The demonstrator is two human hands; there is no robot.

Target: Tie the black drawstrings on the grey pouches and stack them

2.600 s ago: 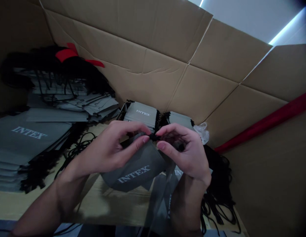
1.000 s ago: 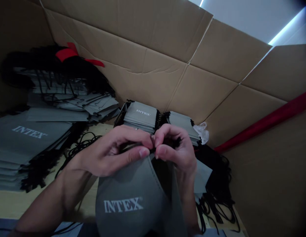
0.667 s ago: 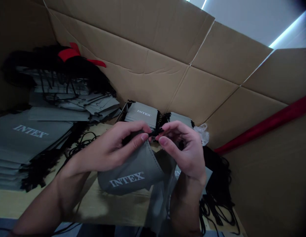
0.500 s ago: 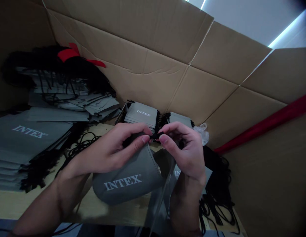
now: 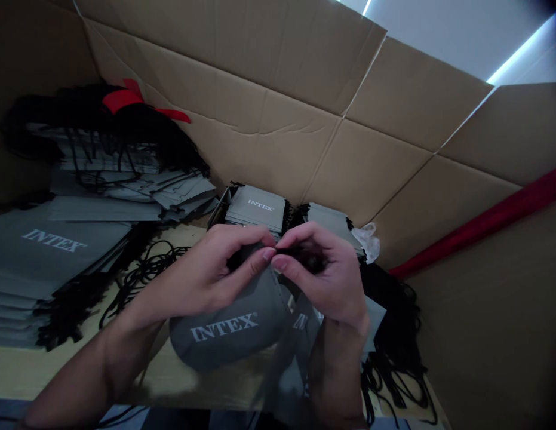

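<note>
A grey pouch (image 5: 215,346) printed INTEX hangs below my left hand (image 5: 210,269), tilted, its stitched edge facing right. My left thumb and forefinger pinch its top corner, where black cord comes out. My right hand (image 5: 334,275) is closed in a pinch on the black cord (image 5: 311,258), part of which is bunched inside the curled fingers. The fingertips of both hands meet at the cord, so its end is hidden. Under my right hand lie more grey INTEX pieces (image 5: 298,346), partly covered by the wrist and blurred.
At left are stacked grey pouches (image 5: 80,233) with black cord ends, and a black cord bundle (image 5: 103,113) with a red tie. Further stacks (image 5: 255,200) stand behind my hands. Loose black cords (image 5: 394,322) lie at right, near clear plastic (image 5: 369,242). Cardboard walls (image 5: 260,113) surround the table.
My right hand has moved left until its fingertips meet those of my left hand, closing the short gap of black cord between them. The pouch stays nearly in place.
</note>
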